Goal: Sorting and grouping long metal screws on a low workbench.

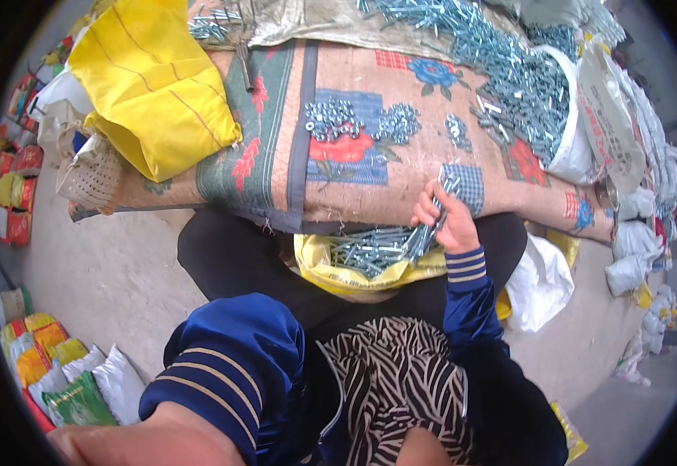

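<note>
By a clock face set on the middle of the view, colourful packages [21, 182] stand stacked toward nine o'clock, with a further group of packets [78, 400] at eight; a pale perforated basket [93, 182] sits between nine and ten; a yellow sack [152, 93] sprawls at ten over the edge of a patterned mat [354, 198]; between seven and eight, the left hand [140, 444] is close to the camera and cut off by the lower edge, its fingers out of sight, so whether it is spread, closed or holding anything cannot be told.

On the mat, one cluster of small metal nuts [332, 119] lies at twelve o'clock, a second cluster [398, 124] at one; just below the centre, toward five, an open yellow bag [327, 277] between the person's bent legs holds loose bolts [365, 250]; at three, near the centre, the right hand [453, 221] has its fingers closed round a bunch of bolts [417, 246], slanting down over that bag; a third small cluster [457, 132] lies between one and two.

Farther along that same direction, a large heap of bolts [521, 97] spills from a white sack [575, 155]; a white bag [542, 283] rests on the floor between three and four.
</note>
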Available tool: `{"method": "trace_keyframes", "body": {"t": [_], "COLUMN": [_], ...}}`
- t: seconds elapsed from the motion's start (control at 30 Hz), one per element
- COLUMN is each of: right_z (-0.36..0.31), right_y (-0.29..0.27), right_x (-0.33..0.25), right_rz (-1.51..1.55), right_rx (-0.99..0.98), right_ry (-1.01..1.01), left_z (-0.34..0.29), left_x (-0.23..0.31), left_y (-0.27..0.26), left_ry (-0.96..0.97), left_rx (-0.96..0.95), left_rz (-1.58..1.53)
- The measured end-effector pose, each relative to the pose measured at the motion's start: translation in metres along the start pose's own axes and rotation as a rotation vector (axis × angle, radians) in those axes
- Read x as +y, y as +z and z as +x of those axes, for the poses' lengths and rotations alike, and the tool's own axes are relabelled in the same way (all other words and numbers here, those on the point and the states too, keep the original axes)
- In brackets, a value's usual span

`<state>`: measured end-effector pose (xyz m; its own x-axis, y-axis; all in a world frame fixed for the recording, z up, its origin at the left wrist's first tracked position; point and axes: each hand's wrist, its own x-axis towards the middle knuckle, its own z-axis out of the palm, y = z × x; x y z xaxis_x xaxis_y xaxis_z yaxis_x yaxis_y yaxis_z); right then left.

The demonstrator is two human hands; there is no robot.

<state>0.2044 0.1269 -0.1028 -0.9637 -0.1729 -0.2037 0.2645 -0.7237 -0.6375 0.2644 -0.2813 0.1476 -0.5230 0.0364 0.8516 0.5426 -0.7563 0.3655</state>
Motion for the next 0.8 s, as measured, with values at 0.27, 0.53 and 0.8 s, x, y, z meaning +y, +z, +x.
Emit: {"method": "trace_keyframes", "body": {"t": [0.27, 0.53, 0.8], "right_z": [0.006, 0.033, 0.052], "right_y": [0.023, 0.056, 0.093], "right_x": [-0.011, -0.045, -0.041], "right_rz": [0.065, 0.073, -0.175], "right_rx": [0.038, -0.090, -0.038], "right_ry": [0.045, -0.056, 0.002], "left_z": [0.016, -0.068, -0.080], "left_x": [-0.096, -0.278, -0.302], "left_y": [0.015, -0.022, -0.041], "left_ry": [0.042, -1.441, -1.789], "left_rx": [0.236, -0.211, -0.165], "left_rz": [-0.135, 0.011, -0.579]}}
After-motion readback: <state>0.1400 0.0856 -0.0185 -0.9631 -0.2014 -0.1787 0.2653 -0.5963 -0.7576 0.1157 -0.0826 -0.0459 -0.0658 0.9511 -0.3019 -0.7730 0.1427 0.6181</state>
